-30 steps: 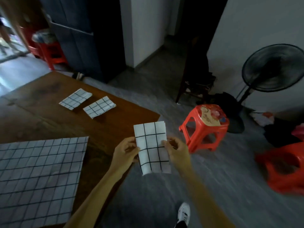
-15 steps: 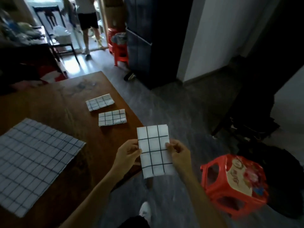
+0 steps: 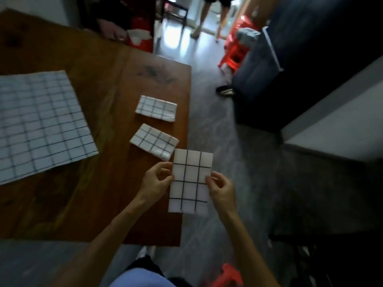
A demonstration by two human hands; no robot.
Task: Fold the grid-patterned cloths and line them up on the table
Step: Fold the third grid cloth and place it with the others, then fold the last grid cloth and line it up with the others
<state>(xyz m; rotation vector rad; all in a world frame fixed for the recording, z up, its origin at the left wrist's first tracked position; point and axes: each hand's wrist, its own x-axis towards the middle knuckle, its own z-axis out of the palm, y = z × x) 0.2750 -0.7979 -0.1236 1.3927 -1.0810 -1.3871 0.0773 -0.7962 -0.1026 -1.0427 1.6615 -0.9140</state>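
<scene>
A folded white cloth with a black grid (image 3: pixel 190 181) is held upright over the right edge of the brown wooden table (image 3: pixel 103 121). My left hand (image 3: pixel 157 179) pinches its left edge and my right hand (image 3: pixel 220 188) pinches its right edge. Two folded grid cloths lie on the table near that edge, one nearer (image 3: pixel 154 140) and one farther (image 3: pixel 156 108). A large unfolded grid cloth (image 3: pixel 39 123) lies spread flat on the table's left part.
Grey floor runs along the table's right side. A dark sofa or cabinet (image 3: pixel 269 75) stands at the right, red stools (image 3: pixel 234 52) beyond it. A person's legs (image 3: pixel 211 15) stand at the far doorway. Another red stool (image 3: pixel 226 276) sits by my feet.
The view has swung left and down over the table. Both hands still hold the folded cloth, which is now beside the nearer folded cloth at the table's right edge.
</scene>
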